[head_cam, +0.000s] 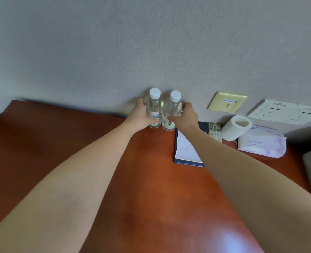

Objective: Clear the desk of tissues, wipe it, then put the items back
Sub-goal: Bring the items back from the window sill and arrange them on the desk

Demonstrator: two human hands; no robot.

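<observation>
body in view: two forearms and two hands. the left forearm [74, 189] was bare along its whole visible length, from the lower frame edge to the wrist. the right forearm [242, 179] was bare in the same way. both forearms appeared broad at the near end and tapered toward the wrists. the left hand [141, 116] was bare; the back of the hand and the thumb showed, the fingers mostly hidden. the right hand [184, 116] was bare; the back of the hand, the knuckles and the thumb showed. a small dark spot sat on the left forearm close to the wrist. skin surfaces appeared smooth.
</observation>
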